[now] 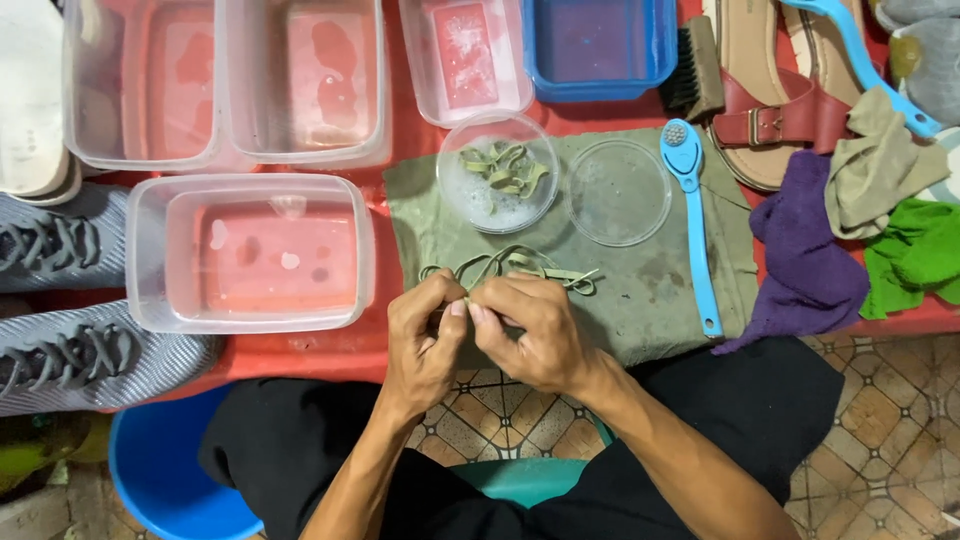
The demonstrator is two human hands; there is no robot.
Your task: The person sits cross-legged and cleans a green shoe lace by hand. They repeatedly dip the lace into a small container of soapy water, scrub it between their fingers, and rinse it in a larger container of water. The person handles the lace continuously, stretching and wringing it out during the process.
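Note:
My left hand (425, 335) and my right hand (530, 325) meet at the front edge of an olive cloth (650, 280), both pinching a greenish shoelace (520, 265) that trails in loops over the cloth. Just beyond it stands a round clear bowl (497, 172) of soapy water with another lace soaking inside. The bowl's clear round lid (620, 192) lies to its right.
A long blue brush (692, 220) lies right of the lid. Clear tubs of water (250, 250) fill the left and back, with a blue tub (600, 45). Grey sneakers (60, 300) sit far left. Purple, beige and green rags (810, 250) and a brown sandal (770, 110) lie right.

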